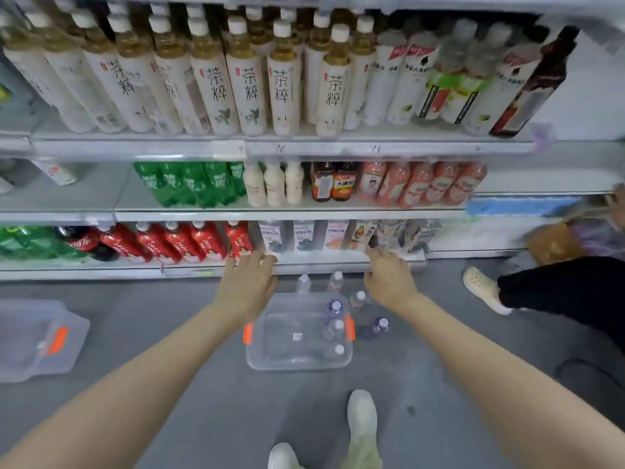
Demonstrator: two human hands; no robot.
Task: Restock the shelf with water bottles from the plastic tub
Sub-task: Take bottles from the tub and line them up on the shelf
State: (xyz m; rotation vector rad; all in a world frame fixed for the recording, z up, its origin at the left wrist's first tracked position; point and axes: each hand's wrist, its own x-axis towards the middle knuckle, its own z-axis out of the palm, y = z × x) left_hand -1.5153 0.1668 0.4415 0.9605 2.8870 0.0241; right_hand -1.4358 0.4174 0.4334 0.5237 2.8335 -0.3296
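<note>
Both hands are hovering at the bottom shelf edge, centre frame, holding nothing: left hand spread, right hand loosely open. Water bottles are standing upright along the tub right side, directly below, nearer the right hand. Loose bottles are crowding the floor between tub and shelf.
</note>
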